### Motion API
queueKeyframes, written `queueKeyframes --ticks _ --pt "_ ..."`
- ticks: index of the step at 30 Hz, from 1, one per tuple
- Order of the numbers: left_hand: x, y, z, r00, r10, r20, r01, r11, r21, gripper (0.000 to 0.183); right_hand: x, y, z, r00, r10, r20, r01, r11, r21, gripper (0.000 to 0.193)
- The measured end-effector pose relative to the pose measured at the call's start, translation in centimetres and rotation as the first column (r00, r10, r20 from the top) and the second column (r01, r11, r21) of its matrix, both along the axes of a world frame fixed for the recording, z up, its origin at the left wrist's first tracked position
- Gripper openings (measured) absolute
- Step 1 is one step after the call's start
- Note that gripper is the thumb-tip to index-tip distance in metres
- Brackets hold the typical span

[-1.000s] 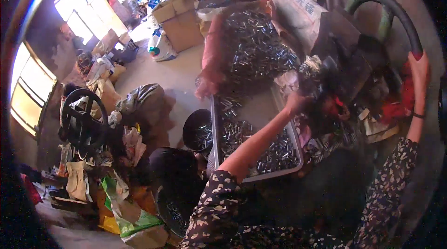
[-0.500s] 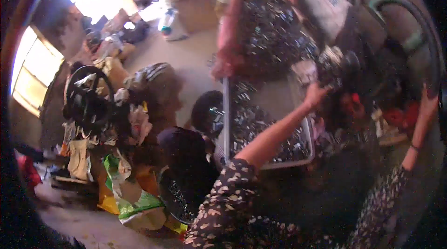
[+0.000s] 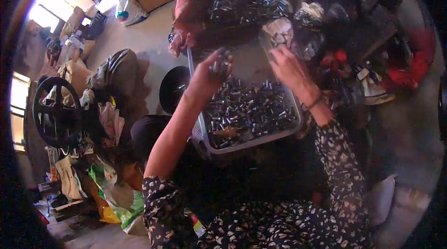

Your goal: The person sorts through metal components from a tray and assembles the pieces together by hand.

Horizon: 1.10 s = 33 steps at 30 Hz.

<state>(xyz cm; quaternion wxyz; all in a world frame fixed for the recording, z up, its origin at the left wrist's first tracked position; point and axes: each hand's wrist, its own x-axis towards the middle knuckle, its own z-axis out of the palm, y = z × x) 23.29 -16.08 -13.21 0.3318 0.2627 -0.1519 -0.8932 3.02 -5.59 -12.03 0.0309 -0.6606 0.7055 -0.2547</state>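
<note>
My left hand [image 3: 212, 70] is up over the gray tray [image 3: 251, 144]. It is squeezed around a bunch of little metal pieces [image 3: 221, 63]; some stick out at the top of my fist. My right hand [image 3: 288, 67] is at about one o'clock from the middle of the tray, over its bare far end. Its fingers are bent, but I cannot tell if they hold anything.

The tray sits just in front of me. Many more small shiny metal pieces [image 3: 253, 111] lie in its near half. At twelve o'clock from the tray is a big heap of the same pieces [image 3: 242, 0] on a reddish bag [image 3: 186, 16].

At nine o'clock is a black round bowl [image 3: 172, 88] on the floor. Far off at nine o'clock stands a black wheel [image 3: 56, 111]. At seven o'clock lies a green bag [image 3: 118, 195]. At two o'clock is a messy pile of dark and red things [image 3: 372, 58].
</note>
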Motion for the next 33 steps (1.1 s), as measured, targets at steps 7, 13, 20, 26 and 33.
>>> queueKeyframes --ticks 7,13,20,26,33 --pt "5.9 -2.0 1.0 0.991 0.127 0.027 -0.115 0.951 -0.286 0.022 5.5 -11.0 -5.5 0.993 0.064 -0.098 -0.051 0.990 0.132 0.021" --pt "5.9 -1.9 2.3 0.912 0.207 0.355 -0.032 0.897 -0.441 0.022 7.8 -14.4 -8.1 0.982 0.119 -0.149 -0.134 0.986 -0.097 0.016" --pt "6.5 -2.4 1.6 0.974 0.183 -0.134 -0.148 0.960 0.238 0.018 5.6 -12.7 -7.8 0.877 0.288 -0.385 -0.247 0.957 0.155 0.020" --pt "7.8 -3.2 -0.7 0.986 0.044 -0.163 -0.081 0.970 -0.230 0.019 5.0 -11.2 -6.8 0.990 0.103 -0.098 -0.103 0.995 -0.004 0.015" --pt "5.7 -1.5 1.4 0.964 0.248 -0.091 -0.240 0.966 0.093 0.021 7.4 -14.7 -9.7 0.969 0.214 -0.123 -0.233 0.959 -0.164 0.015"
